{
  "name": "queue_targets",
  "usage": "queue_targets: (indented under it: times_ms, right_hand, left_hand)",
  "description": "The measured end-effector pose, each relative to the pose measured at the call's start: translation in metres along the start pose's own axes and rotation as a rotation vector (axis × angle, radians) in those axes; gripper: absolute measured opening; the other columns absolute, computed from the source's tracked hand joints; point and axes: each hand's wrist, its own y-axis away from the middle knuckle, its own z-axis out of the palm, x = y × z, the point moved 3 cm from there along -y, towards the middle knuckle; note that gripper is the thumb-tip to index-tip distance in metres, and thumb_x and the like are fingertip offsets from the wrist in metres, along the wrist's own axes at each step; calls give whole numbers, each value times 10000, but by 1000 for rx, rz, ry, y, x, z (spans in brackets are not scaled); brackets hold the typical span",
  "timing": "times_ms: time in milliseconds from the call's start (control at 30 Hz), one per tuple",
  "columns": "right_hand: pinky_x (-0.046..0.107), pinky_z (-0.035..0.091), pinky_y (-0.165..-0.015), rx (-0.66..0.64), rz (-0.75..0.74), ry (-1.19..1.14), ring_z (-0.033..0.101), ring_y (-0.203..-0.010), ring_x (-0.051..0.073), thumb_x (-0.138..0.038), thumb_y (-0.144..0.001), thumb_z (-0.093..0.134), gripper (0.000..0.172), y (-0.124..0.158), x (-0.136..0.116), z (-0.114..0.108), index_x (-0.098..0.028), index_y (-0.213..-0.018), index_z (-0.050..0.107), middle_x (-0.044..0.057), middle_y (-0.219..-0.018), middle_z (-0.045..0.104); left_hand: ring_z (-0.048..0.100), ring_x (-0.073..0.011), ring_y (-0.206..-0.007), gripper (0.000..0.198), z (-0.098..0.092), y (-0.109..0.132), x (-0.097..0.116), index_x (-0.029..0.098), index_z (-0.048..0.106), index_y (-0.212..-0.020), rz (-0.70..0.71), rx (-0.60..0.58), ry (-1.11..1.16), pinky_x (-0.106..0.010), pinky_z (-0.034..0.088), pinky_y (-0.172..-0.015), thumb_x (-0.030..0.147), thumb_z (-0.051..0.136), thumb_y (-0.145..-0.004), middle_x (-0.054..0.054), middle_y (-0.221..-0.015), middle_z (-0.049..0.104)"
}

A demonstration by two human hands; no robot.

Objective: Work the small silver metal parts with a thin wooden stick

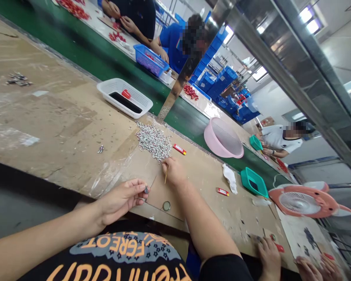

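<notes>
My left hand [124, 199] is closed in a pinch on a small dark piece [146, 190], too small to name exactly. My right hand [174, 171] grips a thin wooden stick [165, 176], with its fingertips at the near edge of a pile of small silvery-white pieces [152, 141]. Whether those fingertips also hold one of the pieces, I cannot tell. On the table below my right hand lies a crimped bottle cap [166, 206]. A small red packet [179, 149] rests just right of the pile.
A white basket [105, 86] stands behind the pile, near a metal post [171, 99]. To the right are a pink basket [212, 134], white tissue [229, 178], another red packet [222, 191], a green basket [261, 183] and an orange fan [307, 201]. Co-workers' hands [269, 253] are at lower right.
</notes>
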Motion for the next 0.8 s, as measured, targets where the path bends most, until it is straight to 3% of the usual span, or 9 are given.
queue_targets:
  times_ms: [167, 567, 800]
  right_hand:
    - [302, 410, -744, -65, 57, 156, 530, -877, 209, -338, -845, 536, 165, -9, -8, 11, -196, -899, 600, 77, -942, 599]
    - [282, 397, -848, -159, -92, 194, 506, -946, 188, -229, -879, 481, 150, -5, 1, 3, -218, -949, 613, 47, -1012, 588]
    - [303, 424, -783, -215, -234, 248, 480, -967, 215, -182, -895, 447, 179, -5, -11, 6, -203, -936, 620, 77, -988, 577]
  left_hand:
    - [567, -91, -736, 125, -5, -1, 4, 154, 581, -850, 7, -1, 9, -173, 450, -605, 232, 663, -797, -23, -847, 602]
    - [565, -86, -726, 117, -9, -1, 6, 147, 573, -851, 22, 8, -3, -172, 450, -599, 225, 649, -807, -25, -851, 605]
    - [564, -88, -721, 116, -8, -1, 6, 154, 578, -854, 24, 7, -10, -174, 448, -597, 226, 652, -803, -23, -852, 607]
